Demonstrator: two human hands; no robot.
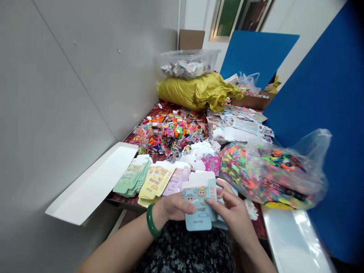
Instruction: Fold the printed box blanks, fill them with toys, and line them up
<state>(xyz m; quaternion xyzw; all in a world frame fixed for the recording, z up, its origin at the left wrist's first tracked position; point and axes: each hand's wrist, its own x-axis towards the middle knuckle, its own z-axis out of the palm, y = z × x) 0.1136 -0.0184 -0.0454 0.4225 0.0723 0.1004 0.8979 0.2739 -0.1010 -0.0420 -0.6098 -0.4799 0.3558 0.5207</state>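
My left hand (pixel 176 206), with a green bangle (pixel 151 222) on its wrist, and my right hand (pixel 231 214) both grip a flat light-blue printed carton (pixel 197 204) in front of me. Its lower edge shows below my fingers, and other pale cartons lie partly hidden behind it. Just left of my hands, flattened cartons stand in overlapping stacks: green (pixel 132 176), yellow (pixel 156 181) and lilac (pixel 176 180). A pink printed card (pixel 212 165) lies beyond my right hand.
A bulging clear plastic bag of neon pieces (pixel 270 174) lies right of my hands. Behind spreads a heap of colourful small accessories (pixel 167 131). A white board (pixel 91 182) leans at the left by a grey wall. Farther back sit a yellow sack (pixel 196 91) and a clear tub (pixel 187 63).
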